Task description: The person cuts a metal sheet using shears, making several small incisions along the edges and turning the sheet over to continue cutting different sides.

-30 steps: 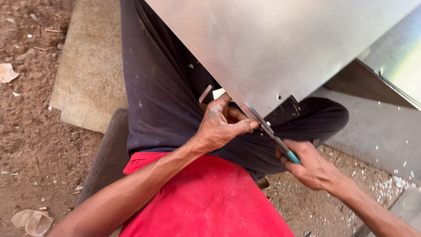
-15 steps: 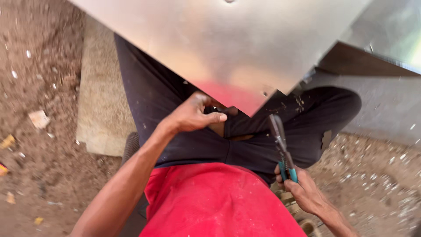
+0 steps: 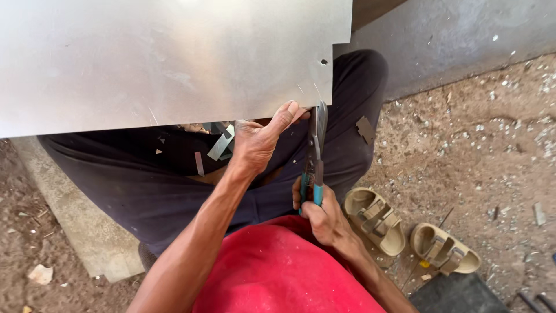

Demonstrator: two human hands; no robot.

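Left hand (image 3: 258, 142) gripping the lower edge of the metal sheet (image 3: 168, 61), thumb up against the underside near the notched corner, fingers curled beneath. Right hand (image 3: 321, 211) closed around the teal handles of the snips (image 3: 315, 153), blades upright and set to the sheet's edge just beside the left thumb. Sheet spread flat across the lap over dark trousers (image 3: 145, 174), small metal offcuts (image 3: 220, 145) lying on them, red shirt (image 3: 278, 266) below; two tan sandals (image 3: 405, 232) on the dirt ground (image 3: 492, 145) to the right, concrete slab (image 3: 87, 232) to the left.
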